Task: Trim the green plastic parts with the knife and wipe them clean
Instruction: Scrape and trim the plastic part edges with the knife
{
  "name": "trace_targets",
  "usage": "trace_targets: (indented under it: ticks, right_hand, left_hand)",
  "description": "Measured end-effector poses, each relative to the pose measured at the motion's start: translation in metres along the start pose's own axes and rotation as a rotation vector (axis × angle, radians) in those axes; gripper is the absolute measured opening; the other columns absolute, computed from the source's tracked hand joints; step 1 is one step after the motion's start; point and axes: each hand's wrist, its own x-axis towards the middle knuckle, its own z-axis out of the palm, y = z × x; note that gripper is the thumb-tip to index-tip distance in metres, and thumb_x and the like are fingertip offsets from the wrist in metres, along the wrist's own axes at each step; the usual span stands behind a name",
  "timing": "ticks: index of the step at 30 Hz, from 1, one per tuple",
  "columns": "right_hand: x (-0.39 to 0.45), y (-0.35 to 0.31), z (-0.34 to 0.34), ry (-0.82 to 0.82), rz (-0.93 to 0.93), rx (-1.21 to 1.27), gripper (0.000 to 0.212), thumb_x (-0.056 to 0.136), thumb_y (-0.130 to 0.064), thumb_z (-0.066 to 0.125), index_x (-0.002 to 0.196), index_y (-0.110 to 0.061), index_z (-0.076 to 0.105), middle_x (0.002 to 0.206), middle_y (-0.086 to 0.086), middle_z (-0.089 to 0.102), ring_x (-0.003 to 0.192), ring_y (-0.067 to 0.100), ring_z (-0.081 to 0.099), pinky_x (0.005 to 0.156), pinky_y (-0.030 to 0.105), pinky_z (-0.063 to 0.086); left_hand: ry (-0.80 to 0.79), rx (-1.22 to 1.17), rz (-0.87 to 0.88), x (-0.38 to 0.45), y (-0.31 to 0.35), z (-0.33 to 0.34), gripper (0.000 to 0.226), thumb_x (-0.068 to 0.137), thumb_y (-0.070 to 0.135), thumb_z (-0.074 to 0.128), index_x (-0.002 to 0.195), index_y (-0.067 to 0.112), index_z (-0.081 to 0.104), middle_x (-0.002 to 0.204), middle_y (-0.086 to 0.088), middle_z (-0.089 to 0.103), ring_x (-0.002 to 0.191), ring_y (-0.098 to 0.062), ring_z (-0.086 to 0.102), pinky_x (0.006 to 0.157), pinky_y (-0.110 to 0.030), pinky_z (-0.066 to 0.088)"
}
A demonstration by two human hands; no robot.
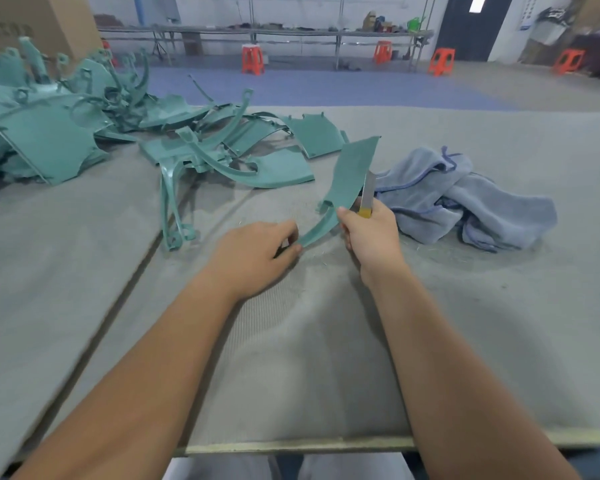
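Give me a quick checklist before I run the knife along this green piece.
1. Left hand pinches the near tip of the curved green plastic part: ok.
2. Right hand grips the yellow-handled utility knife: ok.
3. Blade lies against the part's right edge: ok, though the cutting tip is hidden.
4. Left fingers clear of the blade: ok, they sit at the far end.
5. Crumpled blue cloth beside the right hand for wiping: ok.
6. Burr left on the edge: cannot tell.

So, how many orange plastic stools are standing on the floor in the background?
4: one left of centre, one under the long bench, one near the dark door, one far right. More may be hidden.
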Motion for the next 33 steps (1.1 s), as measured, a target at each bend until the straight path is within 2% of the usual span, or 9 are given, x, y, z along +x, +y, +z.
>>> trace_targets:
  ticks: [5, 8, 13, 18, 22, 24, 27, 31, 33]
  right_hand:
    - [0.0, -0.001, 0.0, 0.03, 0.025, -0.076, 0.011, 0.089, -0.019, 0.059, 0.079, -0.022, 0.058, 0.062, -0.006, 0.06, 0.056, 0.01, 0.049, 0.062, 0.031, 0.042]
    - [0.0, -0.002, -0.002, 0.04, 0.04, -0.042, 0.014, 0.09, -0.024, 0.061, 0.077, -0.02, 0.059, 0.066, -0.003, 0.06, 0.058, 0.013, 0.048, 0.066, 0.034, 0.041]
    - [0.0, -0.004, -0.004, 0.054, 0.024, -0.048, 0.018, 0.09, -0.027, 0.062, 0.075, -0.018, 0.058, 0.066, -0.004, 0.057, 0.058, 0.012, 0.046, 0.066, 0.032, 0.043]
    - [-0.003, -0.004, -0.001, 0.039, -0.021, -0.134, 0.024, 0.084, -0.024, 0.065, 0.063, -0.017, 0.056, 0.061, -0.001, 0.055, 0.054, 0.013, 0.042, 0.058, 0.03, 0.038]
    - [-0.001, -0.008, -0.002, 0.078, -0.022, 0.113, 0.02, 0.088, -0.02, 0.066, 0.07, -0.016, 0.062, 0.062, -0.006, 0.065, 0.043, 0.007, 0.041, 0.048, 0.024, 0.037]
    - [-0.001, -0.01, -0.004, 0.087, -0.028, 0.259, 0.017, 0.091, -0.019, 0.065, 0.074, -0.016, 0.063, 0.066, -0.007, 0.068, 0.042, 0.006, 0.041, 0.044, 0.019, 0.037]
    - [-0.004, -0.01, -0.002, 0.023, 0.034, 0.341, 0.016, 0.091, -0.02, 0.066, 0.075, -0.016, 0.067, 0.076, -0.001, 0.071, 0.043, 0.008, 0.043, 0.048, 0.022, 0.036]
    - [-0.008, -0.01, 0.009, -0.068, 0.072, 0.289, 0.009, 0.089, -0.019, 0.067, 0.082, -0.013, 0.069, 0.077, 0.004, 0.072, 0.043, 0.011, 0.041, 0.046, 0.023, 0.032]
    - [-0.008, -0.01, 0.009, -0.066, 0.07, 0.265, 0.006, 0.088, -0.018, 0.068, 0.084, -0.012, 0.068, 0.073, 0.003, 0.07, 0.043, 0.01, 0.04, 0.043, 0.021, 0.032]
  left_hand:
    - [0.08, 0.029, -0.043, 0.004, -0.008, 0.0, 0.016, 0.096, 0.029, 0.052, 0.107, 0.02, 0.061, 0.087, 0.011, 0.05, 0.092, -0.021, 0.054, 0.077, -0.034, 0.032]
    - [0.127, 0.061, -0.14, 0.001, -0.02, 0.0, 0.028, 0.098, 0.03, 0.05, 0.124, 0.026, 0.06, 0.109, 0.01, 0.06, 0.108, -0.018, 0.05, 0.095, -0.037, 0.026]
    - [0.095, 0.094, -0.24, -0.004, -0.028, -0.002, 0.035, 0.097, 0.039, 0.047, 0.13, 0.032, 0.054, 0.113, 0.007, 0.059, 0.114, -0.019, 0.048, 0.101, -0.04, 0.022]
    - [0.273, 0.001, -0.08, 0.0, -0.006, -0.009, 0.033, 0.095, 0.033, 0.046, 0.122, 0.02, 0.06, 0.115, 0.001, 0.058, 0.112, -0.02, 0.048, 0.099, -0.039, 0.03]
    - [0.308, -0.188, 0.026, 0.0, 0.009, -0.011, 0.025, 0.094, 0.028, 0.045, 0.104, 0.017, 0.065, 0.092, 0.005, 0.063, 0.085, -0.013, 0.055, 0.078, -0.036, 0.047]
    - [0.191, -0.286, -0.104, -0.001, 0.011, -0.008, 0.021, 0.095, 0.032, 0.046, 0.101, 0.024, 0.065, 0.086, 0.009, 0.064, 0.078, -0.011, 0.056, 0.073, -0.036, 0.049]
    - [0.033, -0.499, -0.328, 0.005, 0.012, -0.006, 0.018, 0.097, 0.035, 0.053, 0.106, 0.027, 0.067, 0.094, 0.008, 0.069, 0.09, -0.012, 0.063, 0.084, -0.035, 0.05]
    - [0.129, -1.312, -0.578, 0.024, 0.038, -0.005, 0.018, 0.099, 0.027, 0.055, 0.109, 0.014, 0.063, 0.094, -0.002, 0.07, 0.081, -0.004, 0.067, 0.066, -0.016, 0.053]
    - [0.21, -1.409, -0.643, 0.033, 0.044, 0.0, 0.018, 0.1, 0.03, 0.053, 0.106, 0.016, 0.063, 0.092, 0.0, 0.074, 0.083, -0.011, 0.07, 0.068, -0.022, 0.054]
